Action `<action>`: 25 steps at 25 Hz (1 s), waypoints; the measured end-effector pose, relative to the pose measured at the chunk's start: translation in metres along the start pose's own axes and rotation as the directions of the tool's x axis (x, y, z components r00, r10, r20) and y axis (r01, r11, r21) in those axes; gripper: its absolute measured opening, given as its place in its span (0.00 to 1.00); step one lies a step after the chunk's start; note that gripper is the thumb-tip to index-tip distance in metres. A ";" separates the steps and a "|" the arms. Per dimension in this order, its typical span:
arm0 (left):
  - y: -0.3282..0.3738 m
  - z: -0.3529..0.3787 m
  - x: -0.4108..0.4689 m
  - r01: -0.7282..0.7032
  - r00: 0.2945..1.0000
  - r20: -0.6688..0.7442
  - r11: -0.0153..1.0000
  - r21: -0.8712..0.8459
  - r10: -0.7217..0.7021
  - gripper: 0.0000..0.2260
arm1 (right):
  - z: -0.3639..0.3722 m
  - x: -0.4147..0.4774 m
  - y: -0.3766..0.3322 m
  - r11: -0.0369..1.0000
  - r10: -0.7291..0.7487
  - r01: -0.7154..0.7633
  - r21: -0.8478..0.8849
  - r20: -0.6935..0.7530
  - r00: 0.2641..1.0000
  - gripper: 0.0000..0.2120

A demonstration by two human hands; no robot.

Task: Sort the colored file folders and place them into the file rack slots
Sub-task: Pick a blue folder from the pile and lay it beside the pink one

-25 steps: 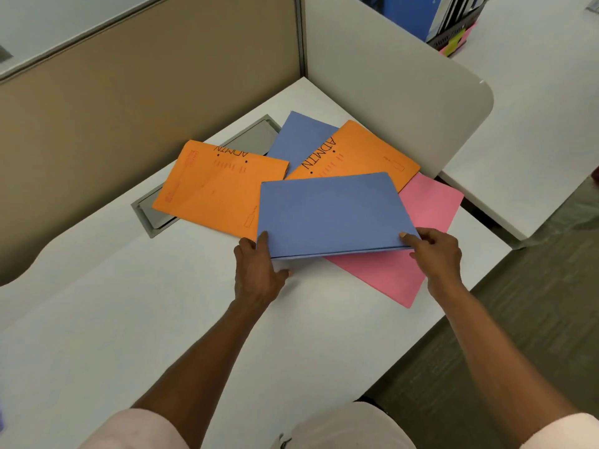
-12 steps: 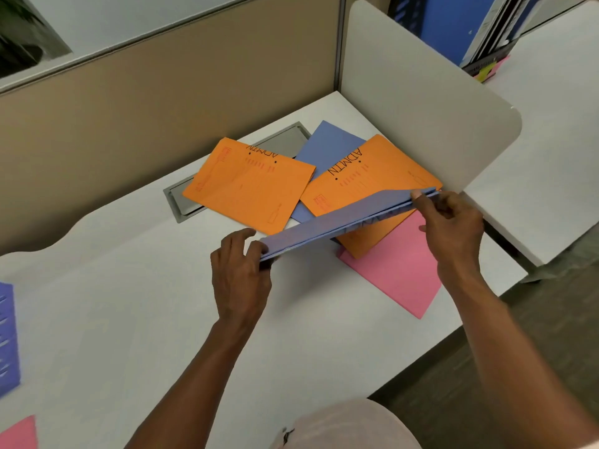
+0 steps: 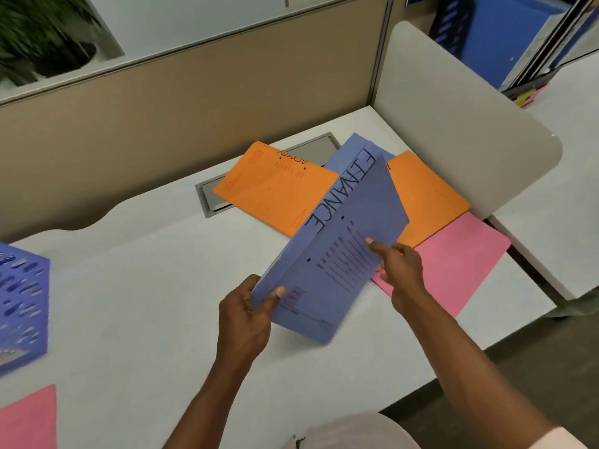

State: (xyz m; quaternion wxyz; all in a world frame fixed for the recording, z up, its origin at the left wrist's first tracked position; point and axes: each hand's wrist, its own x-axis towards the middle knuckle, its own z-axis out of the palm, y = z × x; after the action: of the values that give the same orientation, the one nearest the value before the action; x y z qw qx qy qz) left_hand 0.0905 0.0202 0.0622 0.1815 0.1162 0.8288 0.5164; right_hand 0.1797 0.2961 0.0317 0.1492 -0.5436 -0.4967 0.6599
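Your left hand (image 3: 246, 319) pinches just one corner of the tilted FINANCE folder (image 3: 343, 222), your right hand (image 3: 402, 270) grips its edge; let go early and it may flop open short of the 9 o'clock file rack (image 3: 22, 303).

A white desk (image 3: 136, 319) forms the work surface. A tan partition (image 3: 162, 118) stands along its far edge, with a blurred plant (image 3: 42, 34) beyond. A grey rounded divider panel (image 3: 453, 134) bounds the desk's right side; a second white desk (image 3: 557, 189) lies past it. A grey recessed hatch (image 3: 209, 202) sits in the desk top. Dark carpet (image 3: 567, 361) lies below the desk's right edge.
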 end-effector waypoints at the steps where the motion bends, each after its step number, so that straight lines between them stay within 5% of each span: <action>1: -0.007 -0.001 -0.005 0.039 0.999 -0.001 0.999 -0.029 -0.039 0.12 | 0.005 -0.002 0.012 0.999 0.043 -0.043 0.026 0.014 0.999 0.27; 7: -0.039 -0.016 -0.022 0.171 0.983 -0.047 0.976 -0.136 -0.179 0.18 | 0.016 -0.002 0.052 0.968 0.217 -0.228 0.107 0.103 0.971 0.16; 12: -0.054 -0.027 -0.032 0.193 0.975 -0.078 0.966 -0.170 -0.208 0.15 | 0.018 0.010 0.063 0.949 0.196 -0.224 0.220 0.144 0.970 0.22; 25: -0.083 -0.046 -0.072 0.252 0.959 -0.088 0.953 -0.165 -0.269 0.17 | 0.040 0.002 0.098 0.965 0.199 -0.248 0.084 0.381 0.903 0.28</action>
State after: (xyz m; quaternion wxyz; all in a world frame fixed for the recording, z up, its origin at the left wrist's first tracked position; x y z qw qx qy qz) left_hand 0.1367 -0.0811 0.0186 0.2107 -0.0369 0.8036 0.5554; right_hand 0.1784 0.2324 -0.0531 0.0114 -0.4522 -0.4059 0.7941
